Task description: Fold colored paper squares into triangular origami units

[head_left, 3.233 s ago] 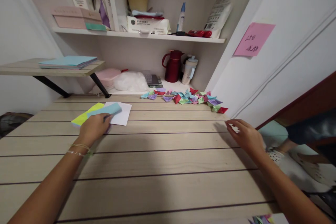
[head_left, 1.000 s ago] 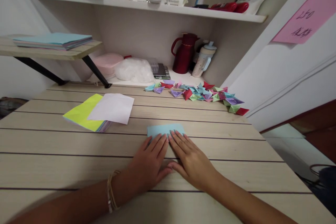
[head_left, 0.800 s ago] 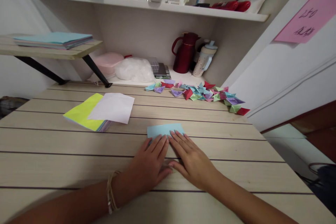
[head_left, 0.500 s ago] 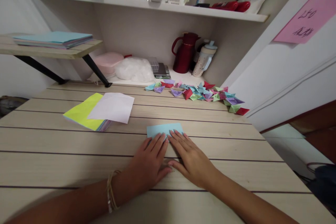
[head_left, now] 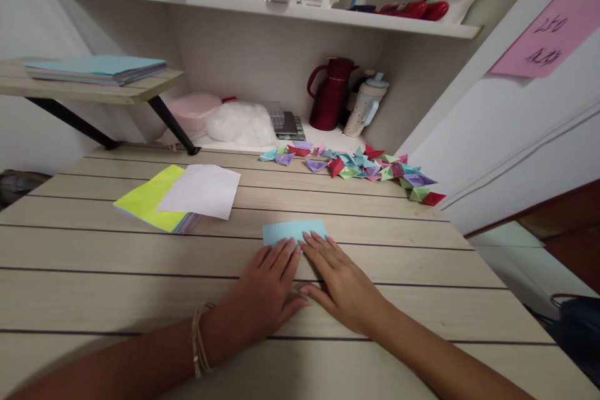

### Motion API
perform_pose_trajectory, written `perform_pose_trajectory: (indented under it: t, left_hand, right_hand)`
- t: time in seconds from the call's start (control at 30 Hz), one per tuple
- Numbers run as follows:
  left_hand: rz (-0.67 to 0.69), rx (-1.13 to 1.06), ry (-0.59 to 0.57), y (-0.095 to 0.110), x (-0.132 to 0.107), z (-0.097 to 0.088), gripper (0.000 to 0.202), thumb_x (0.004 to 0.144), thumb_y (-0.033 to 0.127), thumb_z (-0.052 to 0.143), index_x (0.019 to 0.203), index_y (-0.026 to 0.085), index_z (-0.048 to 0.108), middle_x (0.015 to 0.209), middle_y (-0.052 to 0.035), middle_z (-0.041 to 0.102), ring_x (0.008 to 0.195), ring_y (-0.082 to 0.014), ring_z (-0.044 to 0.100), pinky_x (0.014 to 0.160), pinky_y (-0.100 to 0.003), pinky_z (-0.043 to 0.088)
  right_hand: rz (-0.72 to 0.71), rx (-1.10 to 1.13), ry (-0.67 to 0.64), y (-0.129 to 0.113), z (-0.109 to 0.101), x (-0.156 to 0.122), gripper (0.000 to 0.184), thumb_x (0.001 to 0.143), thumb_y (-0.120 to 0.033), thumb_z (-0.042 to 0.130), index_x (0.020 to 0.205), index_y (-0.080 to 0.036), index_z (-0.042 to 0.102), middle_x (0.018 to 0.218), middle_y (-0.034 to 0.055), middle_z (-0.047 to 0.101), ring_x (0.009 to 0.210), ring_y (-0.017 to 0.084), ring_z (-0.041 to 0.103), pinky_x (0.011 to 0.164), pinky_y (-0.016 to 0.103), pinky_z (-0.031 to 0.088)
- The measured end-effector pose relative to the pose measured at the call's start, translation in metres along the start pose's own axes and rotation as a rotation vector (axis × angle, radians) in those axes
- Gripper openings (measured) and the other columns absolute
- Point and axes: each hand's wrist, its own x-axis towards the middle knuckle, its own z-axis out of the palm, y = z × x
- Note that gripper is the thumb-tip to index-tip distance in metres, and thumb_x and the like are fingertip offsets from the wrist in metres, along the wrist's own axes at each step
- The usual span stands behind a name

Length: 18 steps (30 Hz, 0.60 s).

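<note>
A light blue paper sheet (head_left: 294,229) lies on the wooden table (head_left: 375,325), mostly covered by my hands. My left hand (head_left: 267,290) lies flat on its left part, fingers stretched forward. Pressed beside it, my right hand (head_left: 340,281) rests flat on the paper's right part, fingers also extended. Only the paper's far strip shows beyond my fingertips. Both hands hold nothing.
A stack of coloured sheets (head_left: 150,206) with a white sheet (head_left: 201,190) on top lies at the left. Several folded paper pieces (head_left: 356,169) are scattered at the back right. A red jug (head_left: 330,94), a cup (head_left: 365,106) and a pink box (head_left: 192,111) stand behind.
Three seconds ago my left hand was at the paper stack and my right hand hovered at the right. Both now lie flat on the blue sheet; almost no motion over the last second.
</note>
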Motion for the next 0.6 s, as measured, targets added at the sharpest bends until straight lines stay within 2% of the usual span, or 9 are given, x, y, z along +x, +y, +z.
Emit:
perform_pose_trajectory:
  t: [0.6]
  left_hand:
    - [0.007,-0.014,0.019,-0.0004,0.0002,-0.0004,0.064,0.084,0.049,0.038,0.133,0.009,0.033,0.138,-0.0180,0.037,0.127,-0.0275,0.033,0.101,-0.042,0.029]
  right_hand:
    - [0.000,0.016,0.000,0.0006,-0.0003,0.0009,0.066,0.084,-0.044,0.047,0.138,-0.014,0.026,0.140,0.0128,0.033,0.131,0.025,0.026,0.106,0.048,0.029]
